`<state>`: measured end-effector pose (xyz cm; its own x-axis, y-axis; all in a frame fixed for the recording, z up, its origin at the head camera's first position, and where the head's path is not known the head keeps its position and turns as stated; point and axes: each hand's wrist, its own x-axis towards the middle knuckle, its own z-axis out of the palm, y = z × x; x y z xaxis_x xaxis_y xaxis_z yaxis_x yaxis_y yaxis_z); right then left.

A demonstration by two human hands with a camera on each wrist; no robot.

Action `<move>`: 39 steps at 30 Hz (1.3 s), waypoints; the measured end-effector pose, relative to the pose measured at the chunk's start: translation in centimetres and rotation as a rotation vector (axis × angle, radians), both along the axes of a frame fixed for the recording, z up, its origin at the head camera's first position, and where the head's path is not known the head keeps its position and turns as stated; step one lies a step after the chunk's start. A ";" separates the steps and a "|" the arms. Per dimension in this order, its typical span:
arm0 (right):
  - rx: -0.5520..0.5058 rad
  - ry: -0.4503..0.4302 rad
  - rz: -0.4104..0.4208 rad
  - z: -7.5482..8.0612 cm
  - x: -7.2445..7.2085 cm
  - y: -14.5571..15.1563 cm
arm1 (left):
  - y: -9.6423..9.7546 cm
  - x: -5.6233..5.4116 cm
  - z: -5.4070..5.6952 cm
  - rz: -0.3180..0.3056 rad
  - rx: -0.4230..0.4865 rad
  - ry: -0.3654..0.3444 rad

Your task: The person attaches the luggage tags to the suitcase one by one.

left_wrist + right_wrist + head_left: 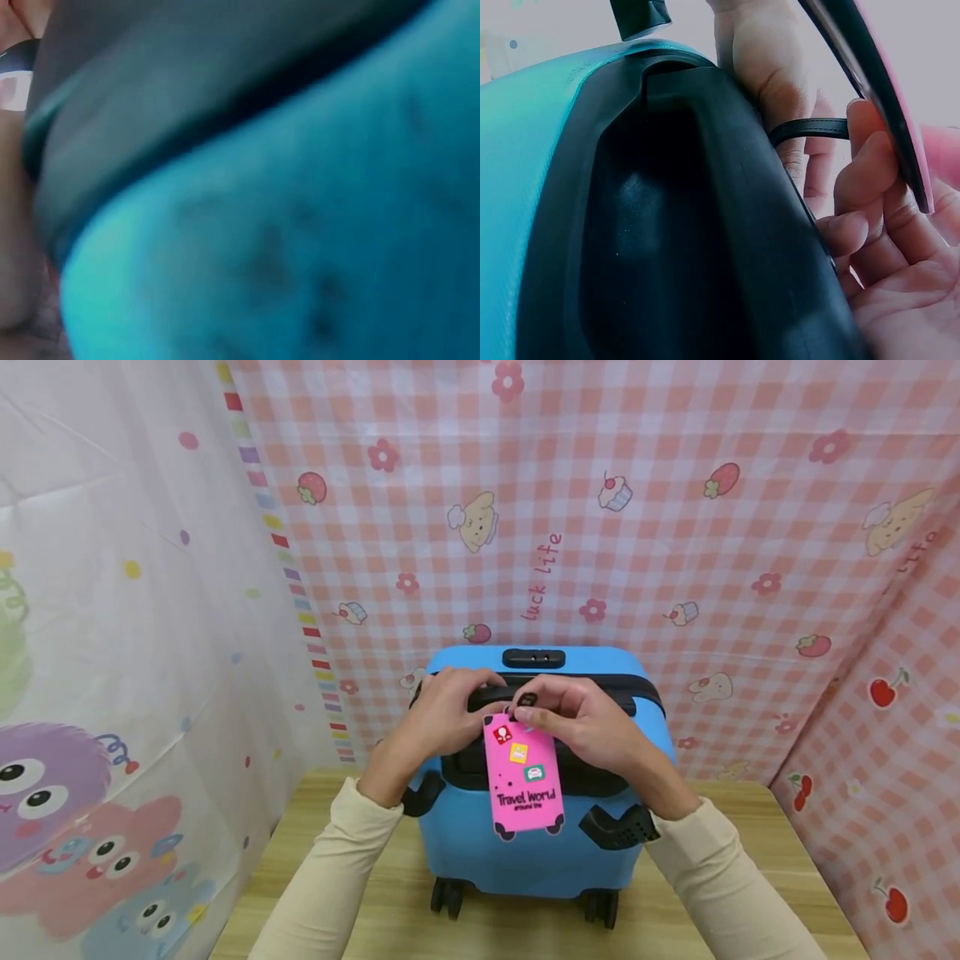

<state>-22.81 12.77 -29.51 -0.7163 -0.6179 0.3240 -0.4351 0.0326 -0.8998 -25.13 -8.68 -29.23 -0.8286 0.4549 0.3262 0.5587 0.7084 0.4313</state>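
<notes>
A blue suitcase [525, 868] stands on its wheels with its black side handle [742, 187] facing me. From the handle hangs a pink luggage tag [519, 781] lettered "Travel World", joined by a thin black strap [814, 129]. My right hand [596, 727] pinches the tag's top end by the strap, fingers curled. Beside it, my left hand [446, 714] grips the handle, thumb near the tag's top corner. Only blurred blue shell [262, 247] and black trim [187, 82] fill most of the left wrist view.
The suitcase rests on a wood-grain table [720, 877]. Behind it hangs a pink checked curtain [637, 568], with a white cartoon-print curtain [187, 610] at left. A black combination lock [534, 657] sits on the suitcase's far top edge. Black camera mounts [618, 828] show near the wrists.
</notes>
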 end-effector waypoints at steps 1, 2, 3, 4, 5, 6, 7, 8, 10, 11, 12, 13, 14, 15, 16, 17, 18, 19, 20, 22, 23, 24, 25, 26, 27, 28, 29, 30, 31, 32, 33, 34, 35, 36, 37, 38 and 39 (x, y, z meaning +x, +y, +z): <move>0.001 0.004 -0.001 0.0 0.0 0.0 | 0.0 0.0 0.0 0.000 0.001 0.001; 0.002 0.008 -0.001 0.0 0.0 0.0 | 0.0 0.0 0.0 -0.001 0.006 0.003; 0.002 0.008 0.000 0.0 0.0 0.0 | 0.0 0.0 0.0 0.000 0.012 0.001; 0.002 0.007 -0.001 0.0 0.0 0.0 | 0.0 0.0 0.0 -0.001 0.021 0.000; 0.003 0.007 -0.001 0.0 -0.1 0.1 | 0.0 -0.1 0.0 -0.003 0.034 -0.003; 0.004 0.006 -0.002 -0.1 -0.1 0.1 | 0.0 -0.1 0.0 -0.003 0.049 -0.013; 0.005 0.005 -0.002 -0.1 -0.1 0.1 | 0.0 -0.1 0.0 0.001 0.068 -0.029; 0.006 0.003 -0.003 -0.1 -0.1 0.1 | 0.0 -0.1 0.0 0.008 0.093 -0.051; 0.006 -0.002 -0.006 -0.1 -0.1 0.1 | 0.0 -0.2 0.0 0.027 0.145 -0.096; 0.006 -0.002 -0.006 -0.1 -0.1 0.1 | 0.0 -0.2 0.0 0.039 0.173 -0.122; 0.006 -0.003 -0.006 -0.1 -0.1 0.1 | 0.1 -0.2 0.0 0.051 0.205 -0.150; 0.006 -0.003 -0.005 -0.1 -0.1 0.1 | 0.1 -0.2 0.0 0.061 0.234 -0.173; 0.006 -0.001 -0.004 -0.1 -0.1 0.1 | 0.1 -0.2 0.0 0.069 0.262 -0.192; 0.007 0.001 -0.003 -0.1 -0.1 0.0 | 0.2 -0.2 0.0 0.074 0.283 -0.205; 0.006 0.004 -0.001 -0.1 -0.2 0.0 | 0.2 -0.2 0.0 0.079 0.303 -0.218; 0.007 0.006 -0.001 -0.1 -0.2 0.0 | 0.3 -0.2 0.0 0.081 0.321 -0.230; 0.008 0.010 -0.001 -0.2 -0.2 0.0 | 0.3 -0.2 0.0 0.082 0.337 -0.241; 0.010 0.013 -0.003 -0.2 -0.2 0.0 | 0.3 -0.2 0.0 0.081 0.350 -0.249; 0.011 0.017 -0.005 -0.1 -0.1 0.0 | 0.2 -0.2 0.0 0.076 0.359 -0.254; 0.014 0.024 -0.012 -0.1 -0.1 0.0 | 0.1 -0.2 0.0 0.061 0.377 -0.274; 0.015 0.027 -0.015 -0.2 -0.1 0.1 | 0.0 -0.2 0.1 0.049 0.390 -0.287; 0.017 0.028 -0.017 -0.2 -0.1 0.1 | -0.1 -0.2 0.1 0.041 0.403 -0.296; 0.019 0.026 -0.021 -0.1 0.0 0.1 | -0.1 -0.2 0.1 0.031 0.413 -0.299; 0.018 0.023 -0.021 -0.1 0.0 0.1 | -0.1 -0.1 0.2 0.027 0.425 -0.301; 0.018 0.019 -0.022 -0.1 0.0 0.1 | -0.1 -0.1 0.2 0.027 0.439 -0.302; 0.017 0.016 -0.021 -0.1 0.0 0.1 | -0.1 -0.1 0.2 0.030 0.456 -0.296; 0.017 0.011 -0.021 0.0 0.1 0.1 | 0.0 -0.1 0.3 0.036 0.470 -0.284; 0.017 0.008 -0.019 0.0 0.1 0.0 | 0.1 -0.1 0.2 0.046 0.479 -0.267; 0.018 0.007 -0.020 0.0 0.2 0.0 | 0.2 -0.2 0.2 0.056 0.488 -0.249; 0.018 0.007 -0.018 0.0 0.2 -0.1 | 0.3 -0.2 0.2 0.064 0.496 -0.229; 0.019 0.009 -0.018 0.0 0.2 -0.1 | 0.3 -0.2 0.1 0.072 0.500 -0.206; 0.021 0.011 -0.019 0.0 0.2 -0.1 | 0.5 -0.2 0.1 0.076 0.507 -0.186; 0.023 0.012 -0.020 0.0 0.2 -0.2 | 0.6 -0.2 0.0 0.081 0.511 -0.166; 0.022 0.014 -0.019 0.0 0.2 -0.2 | 0.7 -0.2 0.0 0.086 0.514 -0.147; 0.027 0.015 -0.022 0.0 0.3 -0.2 | 0.8 -0.2 0.0 0.090 0.517 -0.133; 0.030 0.017 -0.024 0.0 0.3 -0.2 | 0.8 -0.2 0.0 0.093 0.522 -0.119; 0.035 0.020 -0.028 0.0 0.3 -0.2 | 0.9 -0.2 0.0 0.099 0.527 -0.112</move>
